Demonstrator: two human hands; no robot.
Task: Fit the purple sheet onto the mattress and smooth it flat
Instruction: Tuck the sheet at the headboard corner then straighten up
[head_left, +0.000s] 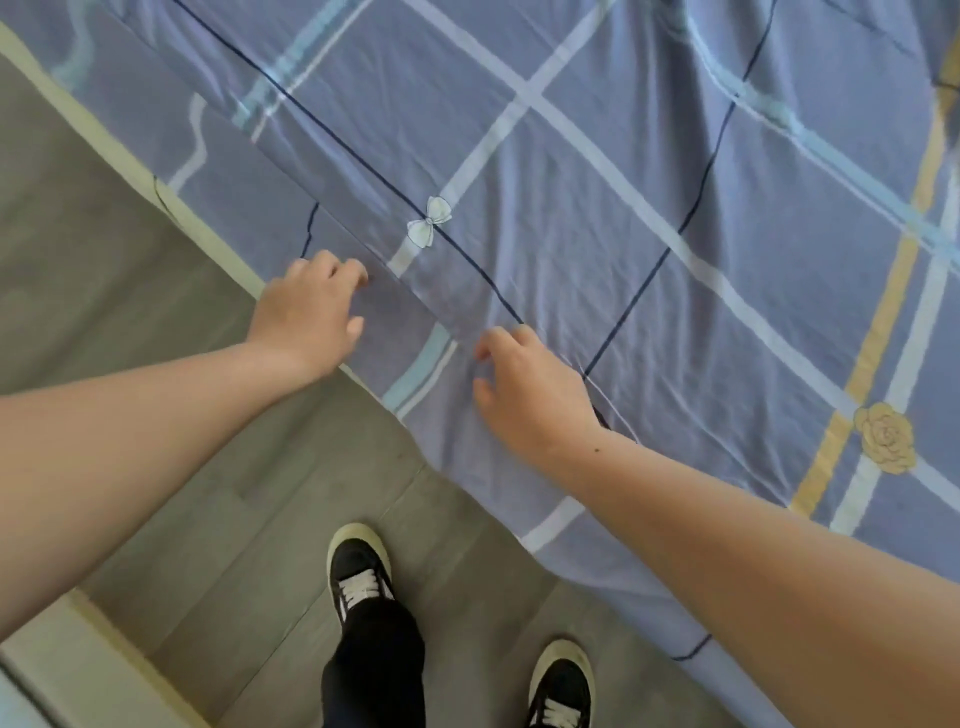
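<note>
Smoothing step: your left hand (306, 312) and right hand (530, 389), fingers loosely apart, on purple sheet (623, 208); next, press flat and sweep outward.

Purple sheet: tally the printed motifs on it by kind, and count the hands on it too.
White bow on the purple sheet: 1
Yellow rose: 1
Hands at the sheet's edge, left hand and right hand: 2
Total: 4

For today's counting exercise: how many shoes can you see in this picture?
2. One shoe is on the grey floor near the bottom middle, below the left hand. The other shoe is at the bottom edge, further right, partly cut off, beside the hanging sheet.
</note>
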